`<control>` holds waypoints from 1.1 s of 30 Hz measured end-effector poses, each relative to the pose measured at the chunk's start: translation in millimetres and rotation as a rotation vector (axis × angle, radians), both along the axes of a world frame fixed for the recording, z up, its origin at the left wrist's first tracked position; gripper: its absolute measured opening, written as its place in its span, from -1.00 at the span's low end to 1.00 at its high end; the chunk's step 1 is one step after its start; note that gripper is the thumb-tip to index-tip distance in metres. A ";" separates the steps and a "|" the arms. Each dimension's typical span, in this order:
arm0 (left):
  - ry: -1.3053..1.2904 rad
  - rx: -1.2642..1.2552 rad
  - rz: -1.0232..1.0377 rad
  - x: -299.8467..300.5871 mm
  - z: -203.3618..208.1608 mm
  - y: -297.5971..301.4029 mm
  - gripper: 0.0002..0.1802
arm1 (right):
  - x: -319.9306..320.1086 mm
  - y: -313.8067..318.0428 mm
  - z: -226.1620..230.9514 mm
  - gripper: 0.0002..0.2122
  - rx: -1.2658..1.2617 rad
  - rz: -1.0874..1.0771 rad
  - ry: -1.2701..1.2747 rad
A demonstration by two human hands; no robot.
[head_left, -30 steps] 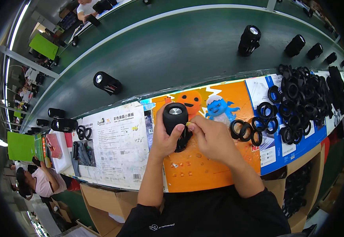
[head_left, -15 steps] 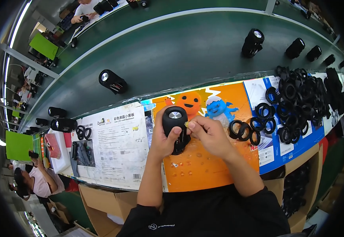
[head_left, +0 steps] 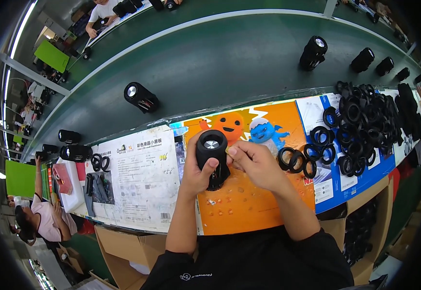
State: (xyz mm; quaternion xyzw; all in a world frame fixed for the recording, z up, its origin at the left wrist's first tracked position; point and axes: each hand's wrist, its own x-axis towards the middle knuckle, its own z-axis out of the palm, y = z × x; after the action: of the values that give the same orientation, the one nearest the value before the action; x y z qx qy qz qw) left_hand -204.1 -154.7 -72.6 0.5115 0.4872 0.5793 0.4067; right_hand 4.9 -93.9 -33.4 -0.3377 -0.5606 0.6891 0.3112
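A black cylindrical speaker (head_left: 213,162) stood roughly upright in the person's left hand (head_left: 197,176), over the middle of the tabletop (head_left: 400,154), between its near and far edges. The left fingers were wrapped around the body, the thumb lying across the side nearest the person, and a round silvery disc faced up at the top. Whether the base touched the orange printed sheet (head_left: 254,215) beneath could not be told. The right hand (head_left: 261,166) was beside it, its thumb and forefinger pinched together on a small yellowish piece (head_left: 228,151) at the speaker's right side; what that piece was could not be made out.

Several black rings (head_left: 296,161) lay partly overlapping around the right edge of the orange sheet. Farther toward the tabletop's right end, a large heap of black rings (head_left: 358,111) covered much of a blue-and-white sheet (head_left: 324,192). Left of the orange sheet was a white printed sheet (head_left: 142,203), with two loose rings (head_left: 105,163) near its far left corner. A pink object (head_left: 63,179) sat in white foam (head_left: 79,188) at the tabletop's left end.

Beyond the far edge, more black speakers (head_left: 141,98) were spaced along a dark green surface (head_left: 220,58). An open carton (head_left: 128,244) stood below the near edge, toward the left.
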 end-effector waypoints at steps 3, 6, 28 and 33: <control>-0.032 0.004 0.025 -8.5 -2.8 2.0 -0.08 | 10.8 11.2 -5.2 -0.70 0.081 -0.038 -0.158; -0.082 -0.014 0.050 -13.9 -4.6 3.5 -0.08 | 20.5 27.7 -10.9 -0.79 0.189 -0.148 -0.521; -0.398 -0.159 -0.123 -37.9 4.6 -6.0 -0.14 | 25.3 9.4 -31.1 -0.67 1.102 -0.114 -0.750; -0.554 -0.053 -0.146 -35.7 4.7 -1.5 -0.09 | -6.8 -30.3 -14.7 -0.33 0.453 -0.023 -0.247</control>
State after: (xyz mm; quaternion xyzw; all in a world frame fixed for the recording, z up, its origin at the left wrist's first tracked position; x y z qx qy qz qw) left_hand -239.8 -156.2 -67.9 0.3565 0.3344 0.6533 0.5782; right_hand -1.9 -124.2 -48.1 -0.3473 -0.7304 0.4960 0.3161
